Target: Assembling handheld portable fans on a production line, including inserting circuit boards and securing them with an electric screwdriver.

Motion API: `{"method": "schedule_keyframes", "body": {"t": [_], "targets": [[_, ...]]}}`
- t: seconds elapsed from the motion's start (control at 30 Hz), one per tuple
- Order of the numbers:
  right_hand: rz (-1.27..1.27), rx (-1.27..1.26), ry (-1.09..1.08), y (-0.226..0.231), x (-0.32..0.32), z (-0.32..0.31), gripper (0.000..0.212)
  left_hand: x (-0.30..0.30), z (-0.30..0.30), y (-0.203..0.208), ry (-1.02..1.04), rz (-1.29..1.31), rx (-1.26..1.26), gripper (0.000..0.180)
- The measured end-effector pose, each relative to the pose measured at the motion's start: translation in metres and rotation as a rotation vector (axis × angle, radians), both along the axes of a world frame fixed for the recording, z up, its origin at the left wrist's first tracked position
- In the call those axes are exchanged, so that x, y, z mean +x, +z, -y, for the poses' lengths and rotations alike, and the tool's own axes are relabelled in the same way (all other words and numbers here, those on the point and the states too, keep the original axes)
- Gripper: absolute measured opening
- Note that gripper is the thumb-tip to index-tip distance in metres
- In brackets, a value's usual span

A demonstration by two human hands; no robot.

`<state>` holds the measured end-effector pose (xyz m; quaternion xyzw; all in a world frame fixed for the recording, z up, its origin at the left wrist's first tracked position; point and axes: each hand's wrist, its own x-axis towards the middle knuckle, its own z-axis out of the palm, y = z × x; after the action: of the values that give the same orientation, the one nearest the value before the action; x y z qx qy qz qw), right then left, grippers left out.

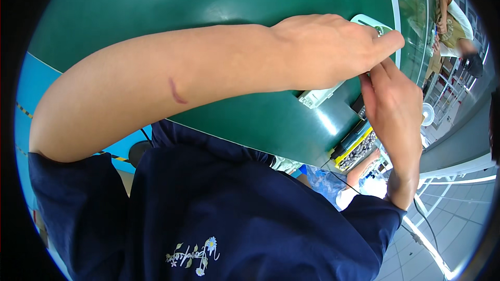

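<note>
My left hand reaches across to the right, bent over a pale green-white plastic part on the green table. Its fingers are closed, and whatever they grip is hidden beneath the hand. Beyond its knuckles another section of pale plastic shows, with a small green piece by the thumb. My right hand meets the left at the fingertips, thumb and fingers pinched together. What lies in that pinch cannot be made out.
Close to my right wrist lie a dark cylindrical tool and a yellow bin of small metal pieces. The green tabletop has a pale strip along its far right side. Two other people are nearby, one across at the upper right.
</note>
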<state>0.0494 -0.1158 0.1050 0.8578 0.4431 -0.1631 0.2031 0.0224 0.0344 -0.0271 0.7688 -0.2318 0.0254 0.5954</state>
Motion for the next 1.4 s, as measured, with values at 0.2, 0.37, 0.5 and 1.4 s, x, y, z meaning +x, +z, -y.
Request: {"method": "schedule_keyframes", "body": {"t": [0.2, 0.37, 0.5, 1.4], "targets": [[-0.039, -0.127, 0.039, 0.007, 0.001, -0.014, 0.011, 0.002, -0.002, 0.006, -0.036, -0.004, -0.063, 0.039], [0.013, -0.091, -0.020, 0.007, -0.006, 0.000, 0.025, 0.005, 0.003, 0.015, -0.082, -0.041, -0.049, 0.038], [-0.039, 0.246, -0.195, -0.006, -0.008, 0.023, 0.019, -0.001, -0.004, 0.007, -0.014, -0.016, -0.108, 0.038], [-0.247, 0.998, -0.352, -0.046, -0.001, 0.044, 0.026, 0.003, -0.005, 0.011, -0.031, -0.019, -0.017, 0.069]]}}
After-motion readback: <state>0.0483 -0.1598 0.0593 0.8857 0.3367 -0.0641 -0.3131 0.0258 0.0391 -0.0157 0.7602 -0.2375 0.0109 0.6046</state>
